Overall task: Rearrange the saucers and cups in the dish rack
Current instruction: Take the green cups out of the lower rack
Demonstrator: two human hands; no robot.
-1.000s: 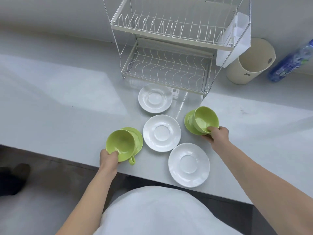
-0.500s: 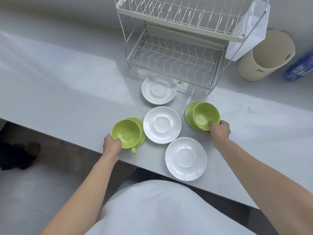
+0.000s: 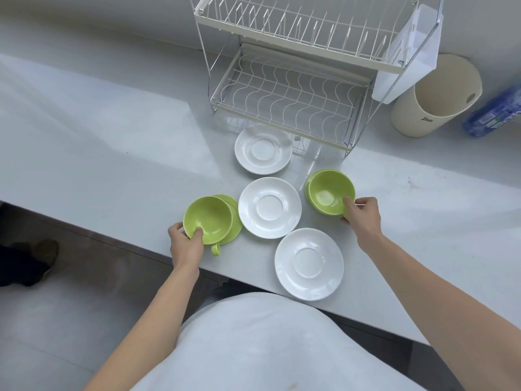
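Two green cups sit over green saucers on the counter. My left hand [image 3: 186, 245] pinches the near rim of the left green cup [image 3: 208, 220], which stands on its green saucer [image 3: 235, 221]. My right hand [image 3: 362, 213] grips the near rim of the right green cup [image 3: 329, 191], over a green saucer [image 3: 308, 187] mostly hidden beneath it. Three white saucers lie between them: a far one [image 3: 263, 149], a middle one [image 3: 269, 207] and a near one [image 3: 308, 263]. The white two-tier wire dish rack [image 3: 284, 100] stands behind, with nothing in it.
A cream cylindrical holder [image 3: 437, 97] and a blue bottle [image 3: 493, 111] stand right of the rack. A white plastic cutlery box [image 3: 408, 52] hangs on the rack's right side. The counter's front edge [image 3: 112, 235] runs just below my left hand.
The head camera has moved closer and tilted, so everything sits lower and larger in view. Both hands keep their hold on the green cups, which look slightly less tilted than before.
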